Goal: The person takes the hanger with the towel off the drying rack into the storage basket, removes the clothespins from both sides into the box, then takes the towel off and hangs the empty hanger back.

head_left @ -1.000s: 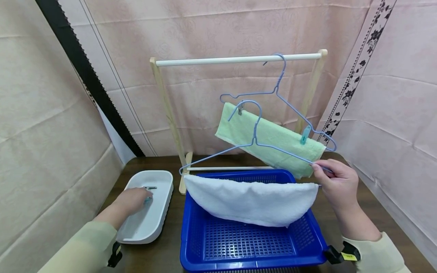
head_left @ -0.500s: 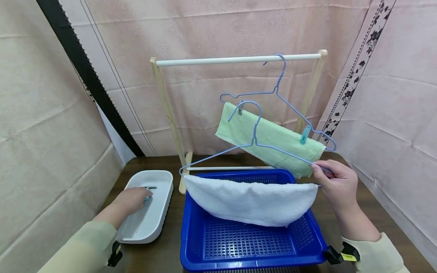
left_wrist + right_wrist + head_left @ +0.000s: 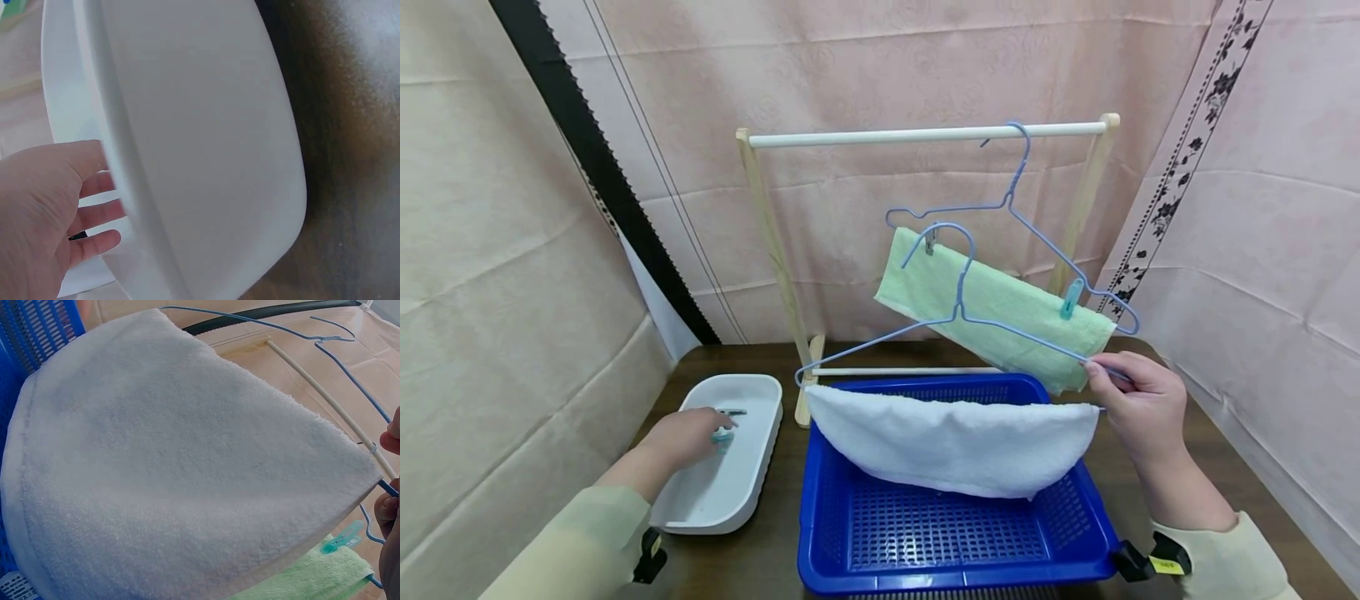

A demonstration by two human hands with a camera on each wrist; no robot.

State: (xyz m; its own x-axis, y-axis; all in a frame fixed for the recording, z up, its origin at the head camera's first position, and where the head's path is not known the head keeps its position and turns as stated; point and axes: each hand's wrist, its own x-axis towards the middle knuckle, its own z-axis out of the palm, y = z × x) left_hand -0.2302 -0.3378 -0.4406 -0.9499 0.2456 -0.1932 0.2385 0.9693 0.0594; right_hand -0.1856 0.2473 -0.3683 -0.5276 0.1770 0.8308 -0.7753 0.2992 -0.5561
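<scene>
My right hand (image 3: 1146, 400) grips the right end of a blue wire hanger (image 3: 880, 337), its hook up. A folded white towel (image 3: 951, 442) hangs over the hanger's lower bar, above a blue basket (image 3: 955, 583). In the right wrist view the towel (image 3: 187, 456) fills most of the frame. At the left, my left hand (image 3: 681, 439) reaches into a white tray (image 3: 715, 508), its fingers loosely extended over a teal clothespin (image 3: 722, 436). A dark clothespin (image 3: 733, 412) lies just beyond. In the left wrist view the tray wall (image 3: 200, 156) hides the fingertips.
Behind the basket stands a rack with a white rail (image 3: 880, 137). From it hangs another blue hanger (image 3: 1018, 167), tilted, bearing a green towel (image 3: 1000, 300) held by a grey clothespin (image 3: 930, 242) and a teal clothespin (image 3: 1071, 298). Fabric walls enclose the brown table (image 3: 775, 533).
My left hand has shifted slightly back and left over the tray, with more of its fingers and the teal clothespin showing. My right hand and the hanger stay in place.
</scene>
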